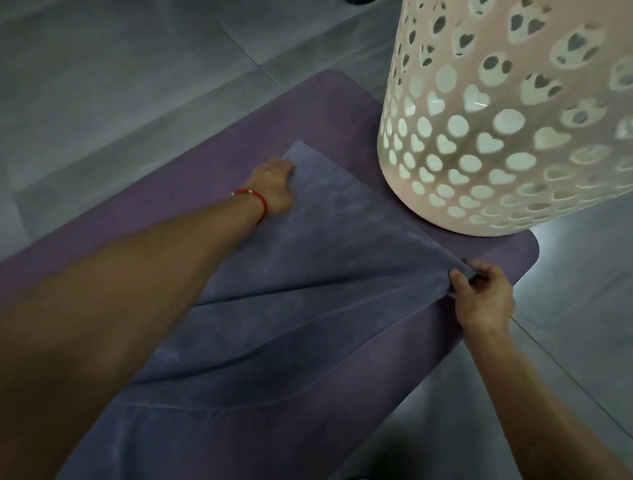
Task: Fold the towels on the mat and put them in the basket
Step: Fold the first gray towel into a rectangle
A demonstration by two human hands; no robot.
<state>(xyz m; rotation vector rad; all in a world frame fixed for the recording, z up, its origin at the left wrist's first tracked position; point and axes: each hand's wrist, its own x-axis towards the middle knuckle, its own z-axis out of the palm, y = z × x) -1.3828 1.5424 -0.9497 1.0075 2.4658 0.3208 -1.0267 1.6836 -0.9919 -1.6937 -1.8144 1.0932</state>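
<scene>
A grey tiled floor (pixel 120 85) fills the upper left and runs down the right side of the view — large matte tiles, their thin grout lines crossing at a slant. One joint runs diagonally from the top centre toward the right; another shows at the lower right. A bright patch of reflected light (pixel 551 240) lies on the tiles at the right, and a fainter sheen shows near the bottom centre. At the very top edge, right of centre, a small dark shape (pixel 356 1) juts into view — too little of it shows to tell what it is. A red bracelet (pixel 257 202) with a small pale bead circles one wrist.
</scene>
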